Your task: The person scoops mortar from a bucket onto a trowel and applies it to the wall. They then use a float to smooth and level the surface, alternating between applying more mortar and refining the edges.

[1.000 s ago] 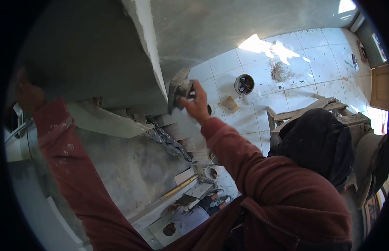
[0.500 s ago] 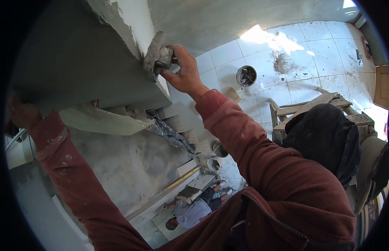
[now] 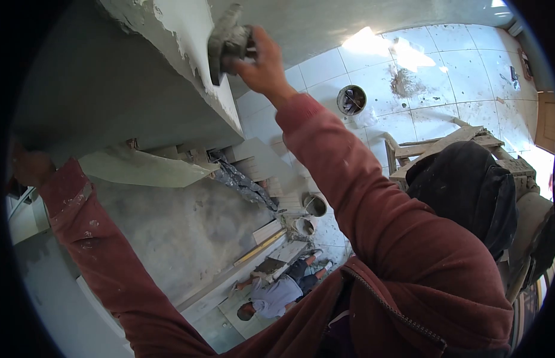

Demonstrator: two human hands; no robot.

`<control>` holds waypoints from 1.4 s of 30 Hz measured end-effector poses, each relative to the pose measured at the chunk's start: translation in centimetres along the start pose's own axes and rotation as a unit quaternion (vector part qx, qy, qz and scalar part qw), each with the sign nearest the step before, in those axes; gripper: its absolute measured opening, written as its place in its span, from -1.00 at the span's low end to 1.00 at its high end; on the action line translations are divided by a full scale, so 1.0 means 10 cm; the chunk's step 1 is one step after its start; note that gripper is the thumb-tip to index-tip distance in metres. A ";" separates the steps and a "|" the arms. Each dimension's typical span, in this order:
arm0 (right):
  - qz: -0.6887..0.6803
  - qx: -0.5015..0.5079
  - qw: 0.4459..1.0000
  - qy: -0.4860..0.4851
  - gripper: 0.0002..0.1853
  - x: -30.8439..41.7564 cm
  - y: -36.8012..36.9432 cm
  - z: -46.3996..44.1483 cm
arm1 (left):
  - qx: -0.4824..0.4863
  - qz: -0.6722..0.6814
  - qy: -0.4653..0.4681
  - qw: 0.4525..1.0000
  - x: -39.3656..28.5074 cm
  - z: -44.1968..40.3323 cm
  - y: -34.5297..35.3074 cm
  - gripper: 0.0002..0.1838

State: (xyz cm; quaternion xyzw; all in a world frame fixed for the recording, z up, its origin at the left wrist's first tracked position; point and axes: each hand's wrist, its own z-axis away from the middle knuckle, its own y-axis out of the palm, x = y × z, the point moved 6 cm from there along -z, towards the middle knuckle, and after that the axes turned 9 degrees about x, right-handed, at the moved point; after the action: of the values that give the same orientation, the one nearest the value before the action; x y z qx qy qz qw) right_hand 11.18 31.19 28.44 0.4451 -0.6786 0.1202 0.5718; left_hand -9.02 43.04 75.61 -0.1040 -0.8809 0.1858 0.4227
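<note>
My right hand (image 3: 261, 64) is wrapped round the handle of a plaster-smeared trowel (image 3: 222, 48), raised at the upper middle. The trowel's blade is at the pale, ragged plaster strip (image 3: 179, 39) along the edge of a dark grey wall section (image 3: 116, 89). Whether the blade touches the strip cannot be made out. At the far left, in shadow, my left hand (image 3: 31, 167) is near the lower part of the dark surface. Its fingers are too dim and blurred to read.
A bucket (image 3: 351, 99) stands on the tiled floor (image 3: 373, 80). Two more containers (image 3: 315, 204) (image 3: 304, 226) are lower down. A black cloth (image 3: 462, 194) lies by a wooden trestle (image 3: 444, 148) at right. Far below, another person (image 3: 274, 298) is near a board (image 3: 268, 267).
My right hand and the trowel have moved up and a little left along the plaster strip. The view has shifted slightly, and more of the strip shows. My left hand stays at the far left.
</note>
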 end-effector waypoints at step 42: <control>-0.005 -0.032 0.997 -0.074 -0.50 0.83 -0.39 -0.39 | -0.070 0.226 -0.227 0.945 -0.95 0.16 -0.45 -0.38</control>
State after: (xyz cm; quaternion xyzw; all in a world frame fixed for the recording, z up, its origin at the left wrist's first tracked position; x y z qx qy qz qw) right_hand 17.05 27.66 35.69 0.4378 -0.7202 0.0627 0.5345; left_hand -4.50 35.35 69.80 -0.2851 -0.9176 0.2328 0.1498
